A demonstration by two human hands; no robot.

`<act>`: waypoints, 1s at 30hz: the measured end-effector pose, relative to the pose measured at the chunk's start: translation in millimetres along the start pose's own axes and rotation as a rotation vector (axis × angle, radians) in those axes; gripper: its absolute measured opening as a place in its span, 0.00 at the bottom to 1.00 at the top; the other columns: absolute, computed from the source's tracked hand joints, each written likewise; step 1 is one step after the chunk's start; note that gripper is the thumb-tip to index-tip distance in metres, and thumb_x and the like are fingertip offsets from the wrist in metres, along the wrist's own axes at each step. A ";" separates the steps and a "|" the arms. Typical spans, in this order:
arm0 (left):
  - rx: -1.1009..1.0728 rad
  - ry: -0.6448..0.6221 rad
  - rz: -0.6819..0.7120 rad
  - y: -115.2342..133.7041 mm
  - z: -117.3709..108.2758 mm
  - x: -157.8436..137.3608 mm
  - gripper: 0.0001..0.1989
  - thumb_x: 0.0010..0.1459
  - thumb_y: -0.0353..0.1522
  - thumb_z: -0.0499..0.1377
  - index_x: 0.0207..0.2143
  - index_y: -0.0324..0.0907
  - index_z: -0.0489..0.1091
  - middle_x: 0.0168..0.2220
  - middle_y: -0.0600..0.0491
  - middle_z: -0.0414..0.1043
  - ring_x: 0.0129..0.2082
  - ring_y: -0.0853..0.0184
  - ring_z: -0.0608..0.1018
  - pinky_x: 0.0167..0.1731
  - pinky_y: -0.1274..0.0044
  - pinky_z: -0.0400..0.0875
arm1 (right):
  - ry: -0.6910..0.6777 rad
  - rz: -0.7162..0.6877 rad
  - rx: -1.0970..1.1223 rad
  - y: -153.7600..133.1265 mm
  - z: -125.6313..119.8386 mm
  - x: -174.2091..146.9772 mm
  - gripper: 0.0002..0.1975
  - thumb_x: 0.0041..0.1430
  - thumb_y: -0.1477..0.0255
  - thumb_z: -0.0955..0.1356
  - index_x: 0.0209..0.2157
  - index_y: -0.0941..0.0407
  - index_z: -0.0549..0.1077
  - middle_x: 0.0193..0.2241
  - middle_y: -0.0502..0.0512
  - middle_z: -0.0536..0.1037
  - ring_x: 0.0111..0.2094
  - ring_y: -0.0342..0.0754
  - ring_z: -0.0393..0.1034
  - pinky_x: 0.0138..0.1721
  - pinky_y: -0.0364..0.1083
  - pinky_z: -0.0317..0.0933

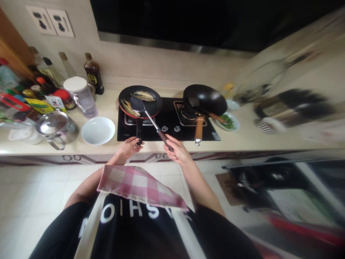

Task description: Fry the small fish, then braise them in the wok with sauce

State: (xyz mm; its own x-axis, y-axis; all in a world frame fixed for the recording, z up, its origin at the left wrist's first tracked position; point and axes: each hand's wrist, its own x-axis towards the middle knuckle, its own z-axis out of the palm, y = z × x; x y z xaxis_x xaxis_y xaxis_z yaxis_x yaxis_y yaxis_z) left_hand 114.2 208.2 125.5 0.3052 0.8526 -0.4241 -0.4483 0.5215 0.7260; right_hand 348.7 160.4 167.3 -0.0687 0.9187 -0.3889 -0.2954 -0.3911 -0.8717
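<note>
My left hand [131, 147] is closed on the end of the black handle of a frying pan [154, 109], which sits on the left burner of the stove [168, 133]. Two pieces of browned fish lie in the pan: one fish [144, 95] at the back, another fish [127, 107] along the left side. My right hand [176, 149] grips the dark handle of a spatula [155, 124]. Its black blade is inside the pan, over the right end of the left fish and hiding part of it. Whether the blade touches the fish I cannot tell.
A black wok [208, 99] with a wooden handle rests on the right burner. Beside it stands a plate [236, 124] of chopped greens. To the left are a white bowl [98, 131], a steel pot [58, 127], a water jug [84, 99] and several bottles. The range hood [175, 21] hangs overhead.
</note>
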 end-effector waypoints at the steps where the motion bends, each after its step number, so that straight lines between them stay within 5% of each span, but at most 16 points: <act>1: 0.002 -0.001 -0.001 0.0 0.1 0.2 0.13 0.55 0.31 0.67 0.38 0.36 0.66 0.32 0.42 0.79 0.25 0.65 0.80 0.28 0.77 0.72 | 0.015 -0.010 -0.011 0.6 0.4 1.9 0.37 0.59 0.67 0.68 0.67 0.53 0.54 0.21 0.43 0.67 0.12 0.33 0.48 0.11 0.33 0.40; 12: -0.006 0.016 -0.003 0.4 -0.5 -0.5 0.10 0.58 0.29 0.64 0.39 0.37 0.66 0.32 0.42 0.79 0.25 0.65 0.80 0.28 0.77 0.71 | 0.065 -0.121 -0.013 -6.4 5.1 12.0 0.39 0.57 0.65 0.69 0.68 0.55 0.53 0.20 0.42 0.66 0.13 0.35 0.49 0.11 0.34 0.40; 24: 0.005 -0.012 -0.002 -1.9 -1.9 2.6 0.15 0.55 0.32 0.67 0.40 0.37 0.65 0.33 0.43 0.79 0.26 0.65 0.81 0.29 0.77 0.72 | 0.056 -0.069 0.056 -6.2 6.4 43.9 0.29 0.59 0.68 0.67 0.61 0.53 0.59 0.19 0.42 0.66 0.12 0.34 0.49 0.12 0.33 0.39; 30: -0.011 0.016 0.002 -0.3 -1.8 0.1 0.14 0.57 0.29 0.66 0.42 0.36 0.65 0.32 0.43 0.79 0.25 0.65 0.80 0.29 0.76 0.71 | -0.004 -0.018 0.123 -9.7 0.5 28.2 0.20 0.60 0.71 0.65 0.54 0.53 0.62 0.19 0.42 0.65 0.12 0.34 0.48 0.11 0.32 0.38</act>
State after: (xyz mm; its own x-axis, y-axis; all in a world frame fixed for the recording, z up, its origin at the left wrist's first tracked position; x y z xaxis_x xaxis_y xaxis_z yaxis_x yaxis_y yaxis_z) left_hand 112.9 208.2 124.3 0.2909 0.8542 -0.4310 -0.4583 0.5198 0.7210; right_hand 349.2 190.0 164.9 -0.0660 0.9257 -0.3725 -0.4109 -0.3654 -0.8353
